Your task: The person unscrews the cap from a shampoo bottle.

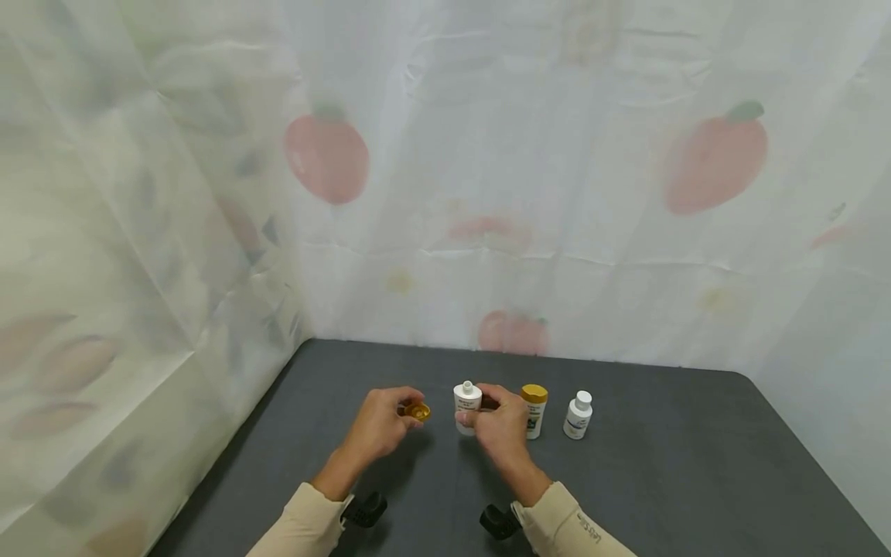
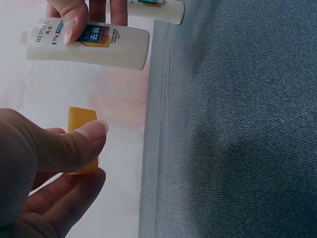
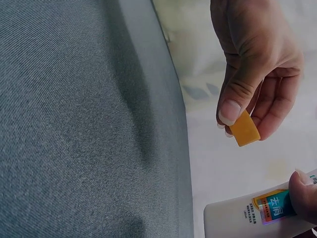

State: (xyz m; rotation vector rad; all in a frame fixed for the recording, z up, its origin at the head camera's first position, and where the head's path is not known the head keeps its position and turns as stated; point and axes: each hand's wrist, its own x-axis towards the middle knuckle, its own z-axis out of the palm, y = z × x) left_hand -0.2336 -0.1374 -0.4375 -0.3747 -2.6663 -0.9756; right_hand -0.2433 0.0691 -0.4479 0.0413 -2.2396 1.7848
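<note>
Between thumb and fingers my left hand (image 1: 380,420) pinches a yellow bottle cap (image 1: 418,411), its hollow inside turned up in the head view. The same cap (image 2: 81,119) shows from the side in the left wrist view. To its right, my right hand (image 1: 500,422) grips a white shampoo bottle (image 1: 467,397) round its body. That bottle has no cap on, and its narrow white neck is bare at the top. A label with blue and orange patches (image 2: 94,35) faces the left wrist camera, partly behind the thumb. Cap and bottle are apart.
Just right of my right hand stands a second white bottle with a yellow cap (image 1: 534,394). Beyond it is a smaller white bottle with a white cap (image 1: 578,415). All are over a dark grey table (image 1: 661,464), with a fruit-print curtain (image 1: 592,294) behind and at the left.
</note>
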